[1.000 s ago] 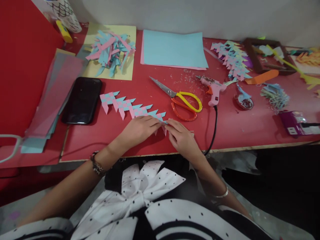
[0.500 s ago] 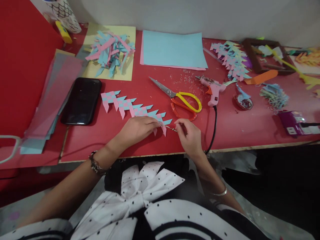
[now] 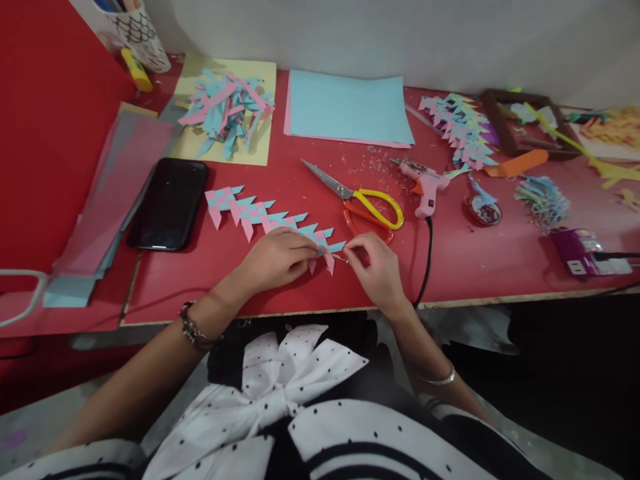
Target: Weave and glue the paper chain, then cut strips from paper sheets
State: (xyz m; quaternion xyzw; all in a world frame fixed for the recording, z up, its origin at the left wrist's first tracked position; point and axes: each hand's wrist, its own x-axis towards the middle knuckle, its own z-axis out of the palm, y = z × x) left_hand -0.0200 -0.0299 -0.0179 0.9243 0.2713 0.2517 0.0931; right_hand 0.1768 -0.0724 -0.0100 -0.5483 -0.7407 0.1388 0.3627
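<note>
A zigzag band of woven pink and blue paper strips (image 3: 257,212) lies slantwise on the red table, with pointed ends along both sides. My left hand (image 3: 280,260) is closed over its right-hand end, fingertips pressing the paper. At that end a thin pale cord (image 3: 341,258), perhaps a wire, sticks out toward my right hand (image 3: 374,270). The thumb and forefinger of my right hand are pinched on the cord, close to a blue paper tip. What lies under my left fingers is hidden.
Scissors (image 3: 357,198) and a pink glue gun (image 3: 425,183) lie beyond my hands. A black phone (image 3: 169,203) is at left. Loose paper strips (image 3: 225,110), blue sheets (image 3: 350,107), a finished-looking woven piece (image 3: 460,130) and a brown frame (image 3: 505,127) sit farther back.
My right hand has shifted slightly left, nearer the band's end and the blue tip. My left hand stays on the band. The whole view has tilted a little.
</note>
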